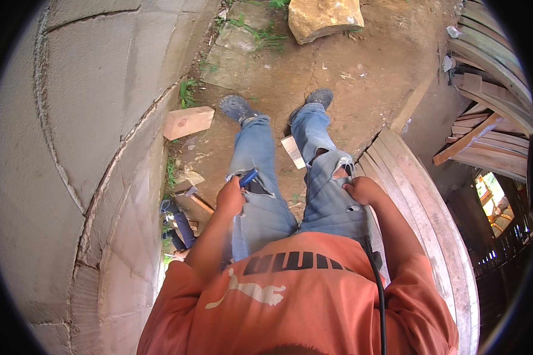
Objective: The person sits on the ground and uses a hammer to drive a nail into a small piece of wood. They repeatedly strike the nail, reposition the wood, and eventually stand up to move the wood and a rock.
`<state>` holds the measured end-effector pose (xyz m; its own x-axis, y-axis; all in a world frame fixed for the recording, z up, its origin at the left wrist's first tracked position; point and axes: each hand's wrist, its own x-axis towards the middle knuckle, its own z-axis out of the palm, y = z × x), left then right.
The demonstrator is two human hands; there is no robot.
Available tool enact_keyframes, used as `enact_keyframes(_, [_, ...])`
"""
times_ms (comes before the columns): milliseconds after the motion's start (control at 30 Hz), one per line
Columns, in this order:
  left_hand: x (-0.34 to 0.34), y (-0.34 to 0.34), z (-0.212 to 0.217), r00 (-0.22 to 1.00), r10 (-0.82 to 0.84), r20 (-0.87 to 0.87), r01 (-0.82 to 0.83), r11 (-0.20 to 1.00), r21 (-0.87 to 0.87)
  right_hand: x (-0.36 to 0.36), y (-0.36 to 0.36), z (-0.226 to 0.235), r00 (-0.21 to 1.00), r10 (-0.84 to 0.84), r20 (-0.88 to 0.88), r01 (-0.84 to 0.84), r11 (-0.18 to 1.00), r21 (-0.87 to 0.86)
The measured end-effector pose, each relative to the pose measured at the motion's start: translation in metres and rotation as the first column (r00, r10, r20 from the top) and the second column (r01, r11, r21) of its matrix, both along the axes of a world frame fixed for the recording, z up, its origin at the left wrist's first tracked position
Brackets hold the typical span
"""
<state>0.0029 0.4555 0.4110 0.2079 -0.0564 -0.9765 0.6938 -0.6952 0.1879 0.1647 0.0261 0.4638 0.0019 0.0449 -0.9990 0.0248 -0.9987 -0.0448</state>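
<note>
My left hand (230,197) is closed around a short blue cylinder (249,178), perhaps a handle, above my left knee. The rest of that object is hidden by the hand. On my right knee rests my right hand (363,190), curled against the torn blue jeans (315,133). Its thumb points inward; the other fingers are mostly hidden, so I cannot see whether anything is in them. Beside my left forearm lies what looks like a hammer (203,204) with a wooden handle. Dark blue items (182,228) sit close by, partly covered by my arm.
A concrete wall (112,89) runs along the left. Planks (423,219) stretch beside my right leg, and more timber (494,133) is piled at the far right. On the dirt are a wood block (188,122), a smaller offcut (292,152) between my legs and a large stone (326,21).
</note>
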Motion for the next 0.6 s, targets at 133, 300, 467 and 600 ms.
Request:
enact_keyframes(133, [0.017,0.023,0.068,0.965,-0.080,0.248,0.089,0.996,-0.025,0.023,0.009,0.040,0.985,0.067,-0.160,-0.058,0.996,0.061])
enact_keyframes(300, [0.042,0.046,0.115,0.976,-0.191,0.103,0.210,0.950,-0.230,0.020,0.027,0.060,0.985,0.079,-0.155,-0.075,0.997,0.033])
enact_keyframes(467, [0.069,0.074,0.109,0.925,-0.324,0.198,0.363,0.909,-0.208,0.025,0.076,0.085,0.973,0.125,-0.193,-0.150,0.981,-0.122])
enact_keyframes(600, [0.087,0.090,0.105,0.907,-0.377,0.186,0.415,0.871,-0.263,0.045,0.092,0.050,0.876,-0.096,-0.473,0.137,0.989,0.053])
